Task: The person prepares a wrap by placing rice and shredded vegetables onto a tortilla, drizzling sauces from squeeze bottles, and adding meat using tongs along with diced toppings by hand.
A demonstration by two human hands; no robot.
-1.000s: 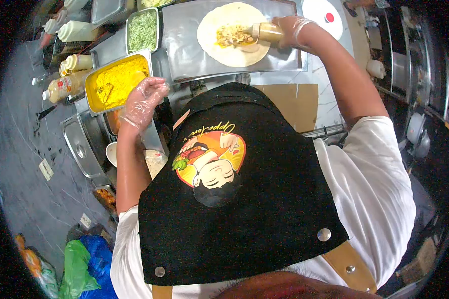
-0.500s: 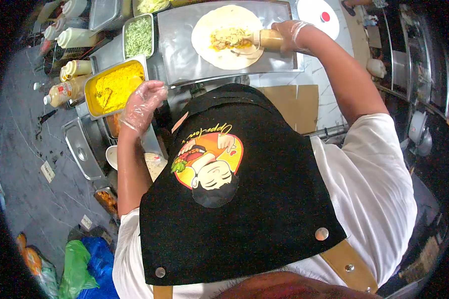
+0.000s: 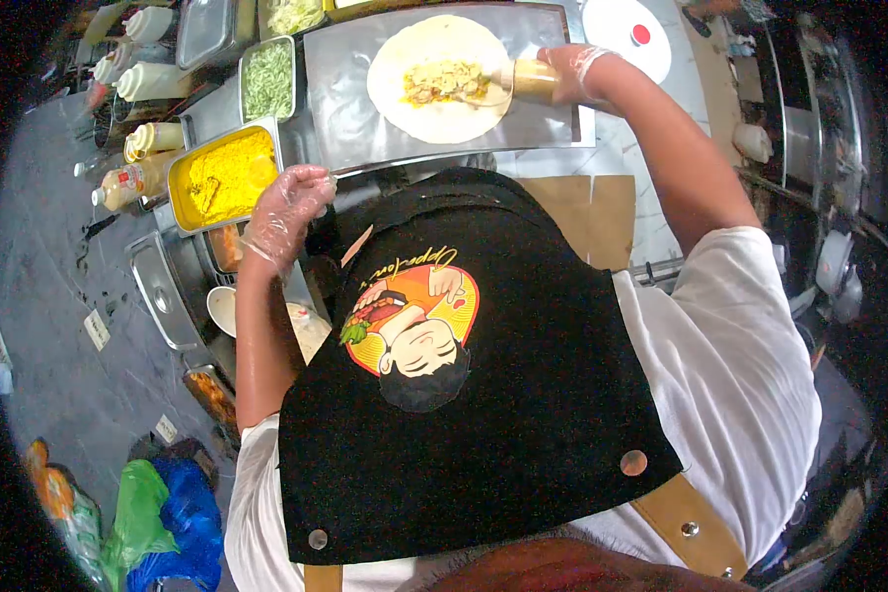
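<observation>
A round flatbread (image 3: 395,94) lies on a metal tray (image 3: 350,128), with a chopped filling (image 3: 444,81) heaped at its middle. My right hand (image 3: 572,74), in a clear plastic glove, is wrapped round a squeeze bottle (image 3: 533,79) of brownish-yellow sauce. The bottle lies nearly level, its tip over the filling's right side. My left hand (image 3: 294,202), also gloved, hovers beside the pan of yellow food (image 3: 229,176), its fingers curled together; whether anything is inside them is hidden.
Shredded green vegetable fills a container (image 3: 268,79) left of the tray. Squeeze bottles (image 3: 153,83) stand at the far left. A white round lid (image 3: 627,35) lies right of the tray, and brown cardboard (image 3: 582,212) sits below it. Metal lids and bowls line the left side.
The tray and flatbread appear slightly farther left and lower in view. My right hand keeps hold of the bottle over the filling. My left hand has barely moved.
</observation>
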